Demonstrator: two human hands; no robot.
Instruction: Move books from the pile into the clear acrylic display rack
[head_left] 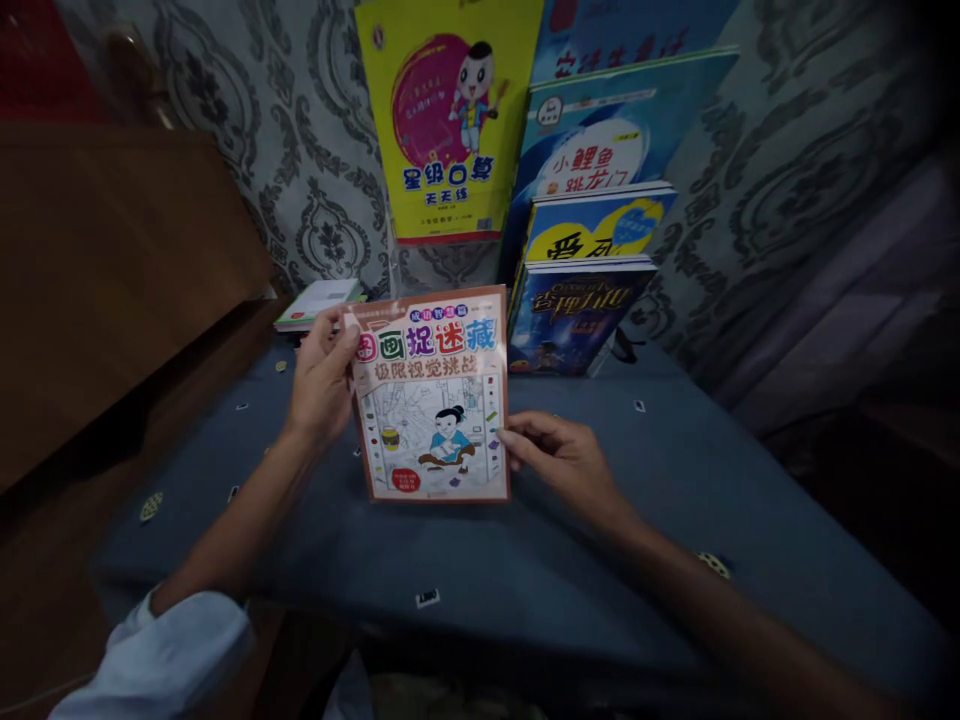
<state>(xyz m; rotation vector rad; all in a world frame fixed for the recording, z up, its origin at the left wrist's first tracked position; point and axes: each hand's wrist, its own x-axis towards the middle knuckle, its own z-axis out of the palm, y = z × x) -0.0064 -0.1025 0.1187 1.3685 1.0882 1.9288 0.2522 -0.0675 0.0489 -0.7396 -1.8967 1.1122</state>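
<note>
Between my two hands a thin picture book (435, 410) is held up above the table, its cover facing me. The cover has a brown border, colourful Chinese lettering and a drawing of a seated figure in blue. My left hand (322, 385) grips its upper left edge, thumb on the front. At the lower right edge, my right hand (562, 460) pinches the book between thumb and fingers. The fingers behind the cover are partly hidden.
A dark blue cloth covers the table (630, 600). Behind, a yellow workbook (450, 120) hangs or stands before the patterned wall. Several upright books (577, 320) stand in tiers at the right. A small book stack (319, 303) lies back left, beside a brown wooden cabinet (127, 290).
</note>
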